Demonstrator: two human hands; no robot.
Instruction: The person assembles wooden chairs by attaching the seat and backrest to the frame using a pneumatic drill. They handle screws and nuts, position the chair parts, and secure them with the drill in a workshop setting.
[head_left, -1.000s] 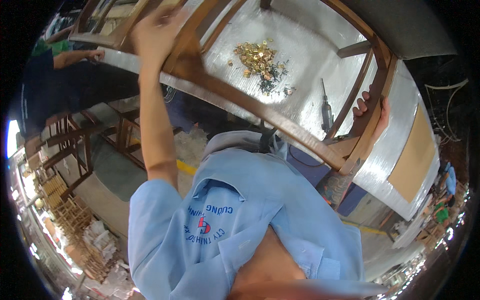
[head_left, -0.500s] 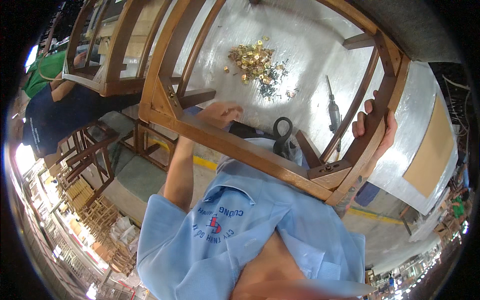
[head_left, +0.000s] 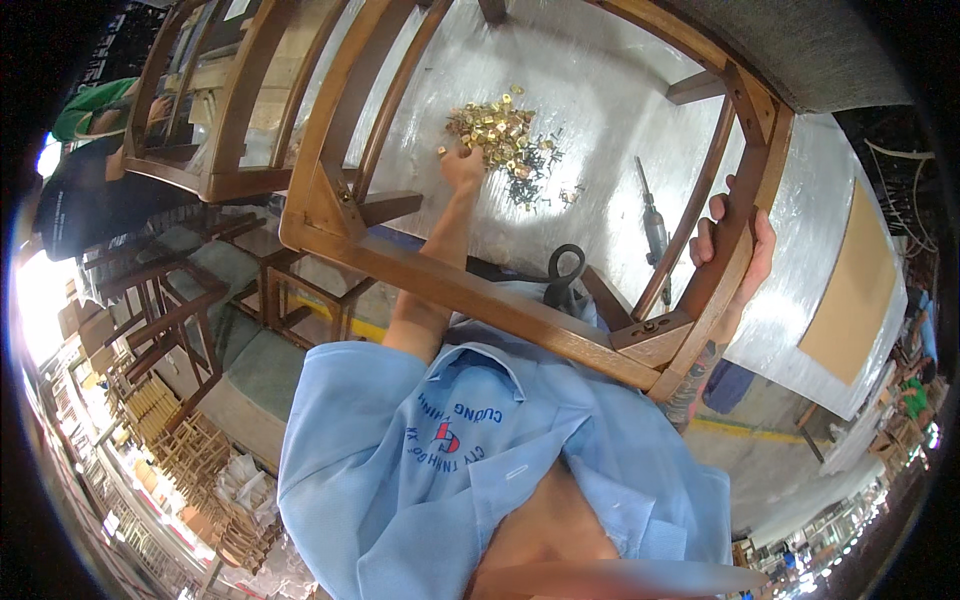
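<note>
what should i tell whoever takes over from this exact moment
Left hand: reached through the chair frame, fingers on the pile of brass fittings and dark screws on the table; whether it has pinched one, cannot tell.
Right hand: gripping the frame's right rail, steadying it.
Driver tool lies on the table inside the frame, right of the pile.
Done: frame is on the table.
Left: not clear from the view; no fitting is in hand for certain.

The chair frame [head_left: 480, 290] runs off the top edge; its rail hides part of the left hand's [head_left: 463, 165] forearm. Fingers sink into the brass fittings pile [head_left: 495, 135].
</note>
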